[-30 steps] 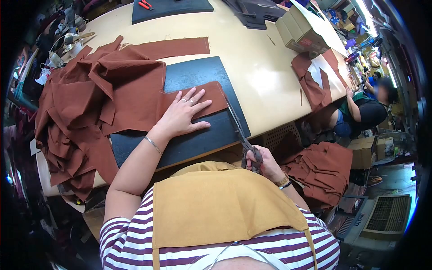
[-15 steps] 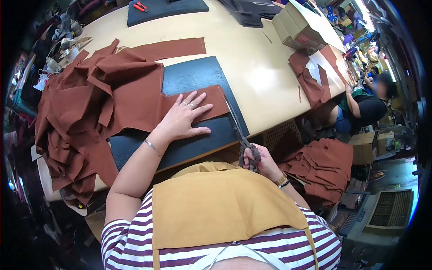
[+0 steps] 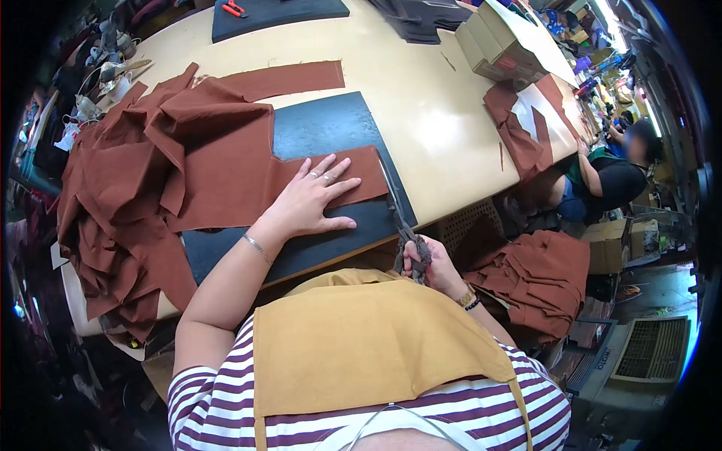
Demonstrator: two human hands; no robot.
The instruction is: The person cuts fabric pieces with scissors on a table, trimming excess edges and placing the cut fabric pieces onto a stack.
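My left hand (image 3: 312, 195) lies flat with fingers spread on a narrow end of rust-brown fabric (image 3: 218, 188), pressing it to a dark cutting board (image 3: 233, 248). In my right hand (image 3: 436, 267) is a pair of scissors (image 3: 401, 214), its handles wrapped in grey cloth. The long blades point away from me along the right end of the fabric strip; whether they are parted I cannot tell. Leftward, the same fabric spreads into a large crumpled heap (image 3: 113, 188).
A second dark board (image 3: 278, 16) carries a red-handled tool (image 3: 235, 9) at the table's far side. A cardboard box (image 3: 500, 49) stands at the far right. Brown fabric is piled (image 3: 538, 278) beside my right arm. A co-worker (image 3: 605, 177) sits to the right.
The fabric's narrow end has shifted slightly right and down, and its lower edge lies straighter. My left hand moved a little right with it. The scissors have tilted slightly.
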